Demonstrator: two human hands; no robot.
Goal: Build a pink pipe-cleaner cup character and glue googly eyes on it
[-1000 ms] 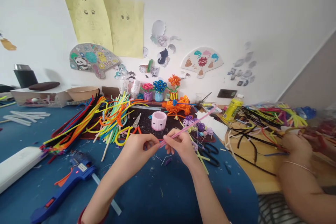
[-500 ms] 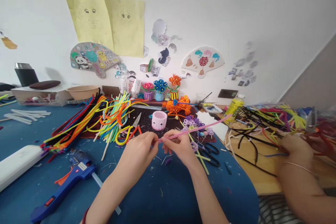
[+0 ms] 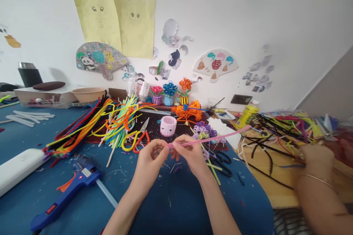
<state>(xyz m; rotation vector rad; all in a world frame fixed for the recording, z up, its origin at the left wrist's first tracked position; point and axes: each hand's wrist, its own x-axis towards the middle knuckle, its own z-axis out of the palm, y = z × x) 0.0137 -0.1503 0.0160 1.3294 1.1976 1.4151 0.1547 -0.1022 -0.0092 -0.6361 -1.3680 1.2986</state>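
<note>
So, the one change on my feed: the pink pipe cleaner (image 3: 209, 139) has swung from a steep tilt to nearly level, its free end pointing toward the right of the frame. A blue mat (image 3: 165, 205) covers the bench, with bare wood (image 3: 275, 191) at lower right. Upper left, I count two yellow paper sheets (image 3: 95, 7). Two painted fans (image 3: 100, 58) hang on the wall, and below them stand three potted pipe-cleaner flowers (image 3: 169, 93). At centre is one pink cup (image 3: 168, 125). I count two pairs of scissors, the red-handled pair (image 3: 142, 139) and the black-handled pair (image 3: 222, 163), and one glue gun (image 3: 77, 180) at lower left. The left hand (image 3: 150, 159) and right hand (image 3: 190, 156) sit close together, both pinching the pipe cleaner narrowly at centre. At far right, another person's hand (image 3: 317, 161) is by a pile of pipe cleaners (image 3: 286, 128); I cannot tell what it holds.
</note>
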